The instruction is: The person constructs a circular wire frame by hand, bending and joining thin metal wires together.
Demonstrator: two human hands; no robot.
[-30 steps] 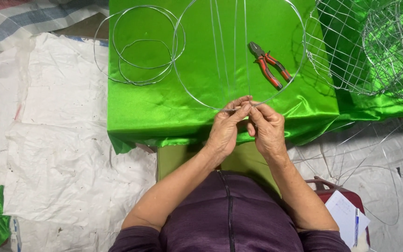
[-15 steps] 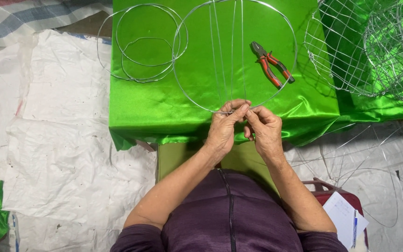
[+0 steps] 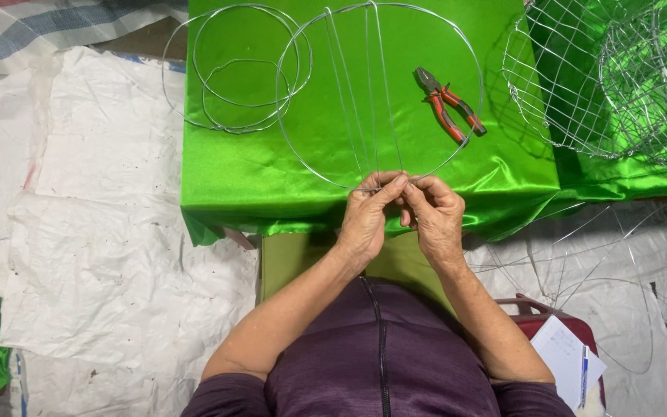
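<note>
- My left hand [image 3: 366, 220] and right hand [image 3: 434, 218] pinch the big wire ring [image 3: 295, 147] at its near edge, fingers pressed together.
- Red-handled pliers [image 3: 449, 114] lie apart on the green tabletop [image 3: 241, 166].

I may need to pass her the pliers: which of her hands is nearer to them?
Right. The right hand lies just below the red-handled pliers, slightly to their left; the left hand is farther left. Both pinch the near edge of the large wire ring.
</note>
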